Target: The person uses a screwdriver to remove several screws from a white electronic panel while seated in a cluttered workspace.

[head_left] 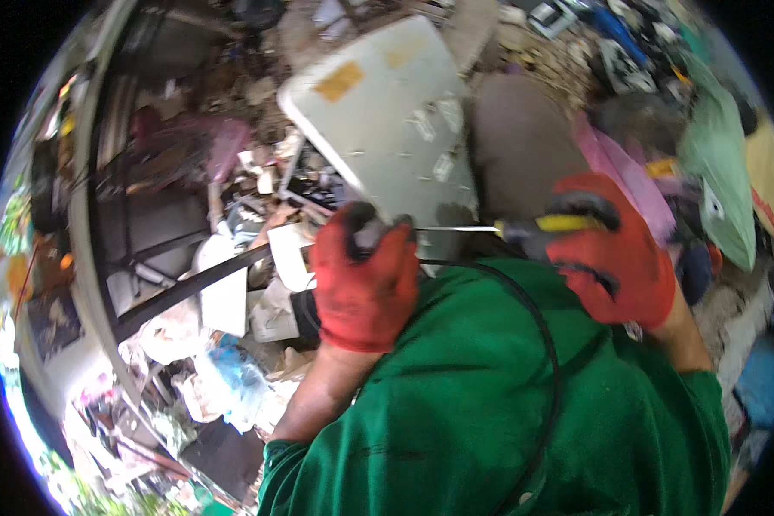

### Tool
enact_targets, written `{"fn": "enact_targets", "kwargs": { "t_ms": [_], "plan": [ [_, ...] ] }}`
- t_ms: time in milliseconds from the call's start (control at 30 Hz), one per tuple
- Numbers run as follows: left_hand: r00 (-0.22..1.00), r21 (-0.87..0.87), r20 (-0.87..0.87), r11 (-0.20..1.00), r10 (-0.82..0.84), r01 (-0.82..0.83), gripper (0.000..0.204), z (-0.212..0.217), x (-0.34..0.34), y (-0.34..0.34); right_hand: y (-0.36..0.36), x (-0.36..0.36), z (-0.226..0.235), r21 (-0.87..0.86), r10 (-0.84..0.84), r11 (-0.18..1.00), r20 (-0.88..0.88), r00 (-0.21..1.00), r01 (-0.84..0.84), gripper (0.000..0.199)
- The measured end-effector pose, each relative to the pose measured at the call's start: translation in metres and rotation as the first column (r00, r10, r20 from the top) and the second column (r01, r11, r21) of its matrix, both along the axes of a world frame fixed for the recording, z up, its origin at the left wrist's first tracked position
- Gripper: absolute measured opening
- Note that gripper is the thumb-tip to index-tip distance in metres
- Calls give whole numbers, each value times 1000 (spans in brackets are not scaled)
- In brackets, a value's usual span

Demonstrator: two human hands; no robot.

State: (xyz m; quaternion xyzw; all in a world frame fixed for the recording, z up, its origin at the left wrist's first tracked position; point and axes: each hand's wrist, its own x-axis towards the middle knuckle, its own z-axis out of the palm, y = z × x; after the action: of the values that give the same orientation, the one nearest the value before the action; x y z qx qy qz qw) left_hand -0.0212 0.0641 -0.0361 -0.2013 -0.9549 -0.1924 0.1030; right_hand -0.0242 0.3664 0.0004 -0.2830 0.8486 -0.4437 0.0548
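Right hand (612, 249) clenched around screwdriver (525, 228); left hand (365, 275) gripping small dark part (365, 234).

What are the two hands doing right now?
Left hand: closed on a small dark part, which cannot be identified.
Right hand: closed on the screwdriver.

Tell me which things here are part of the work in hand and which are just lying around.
In use: left hand on a small dark part; right hand holding yellow-handled screwdriver; black cable.
Lying about: grey panel, pink plastic, green bag, blue wrapper.
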Motion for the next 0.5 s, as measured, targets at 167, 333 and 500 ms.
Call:
{"fn": "enact_targets", "kwargs": {
  "t_ms": [167, 333, 500],
  "plan": [
    [980, -84, 68, 978, -187, 193, 28, 16, -18, 5, 20, 19, -20, -61, -108, 993, -129, 986, 101, 25],
    [979, -217, 25, 955, -202, 203, 15, 23, -19, 7, 38, 29, -48, -265, -389, 859, 222, 894, 439, 17],
    [971, -83, 132, 974, -199, 211, 17, 34, -22, 8, 39, 30, -108, -452, -362, 623, 557, 747, 639, 16]
  ]
}}
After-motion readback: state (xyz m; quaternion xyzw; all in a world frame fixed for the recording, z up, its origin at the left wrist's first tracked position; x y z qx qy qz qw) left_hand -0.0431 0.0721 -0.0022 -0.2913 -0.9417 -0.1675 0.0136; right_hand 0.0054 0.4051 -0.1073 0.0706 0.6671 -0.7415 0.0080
